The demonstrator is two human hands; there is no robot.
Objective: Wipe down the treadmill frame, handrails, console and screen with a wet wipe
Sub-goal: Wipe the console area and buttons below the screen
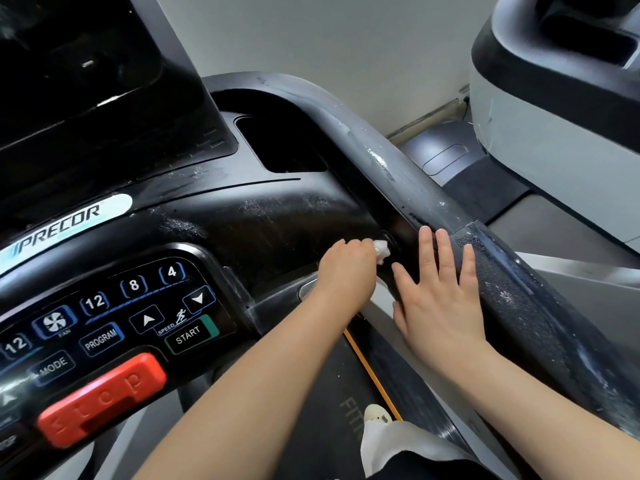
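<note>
Pinching wet wipe point(381, 250) against console point(263, 216) (left hand point(348, 268)).

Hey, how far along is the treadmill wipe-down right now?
Partway. Wet streaks on the console suggest it has been wiped. In hand: the left hand pinches the wet wipe into the gap beside the handrail, with the right hand resting flat there. Left: the handrail shows white residue.
</note>
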